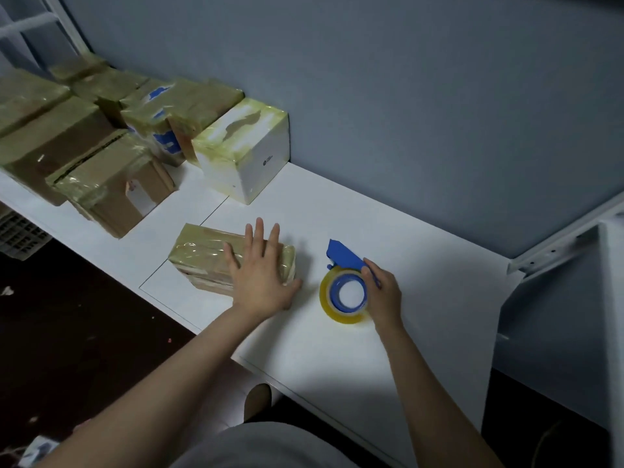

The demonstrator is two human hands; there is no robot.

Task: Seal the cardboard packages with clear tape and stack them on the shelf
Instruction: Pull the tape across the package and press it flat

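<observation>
Head view: white box (236,153), unreadable logo (267,160)

blue tape dispenser (344,256), brown package (209,255), white shelf (388,231)

Small parcel-packing corner, more storeroom than office.
Tape-wrapped cardboard packages (84,136) crowd the far left end of a plain white desk (337,349) against a bare blue-grey wall (405,96). A blue tape dispenser (344,285) sits mid-desk, white metal shelf framing (557,248) stands at the right edge, and scraps dot the dark floor (67,315).

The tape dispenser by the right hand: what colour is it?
The tape dispenser is blue; head view.
</observation>
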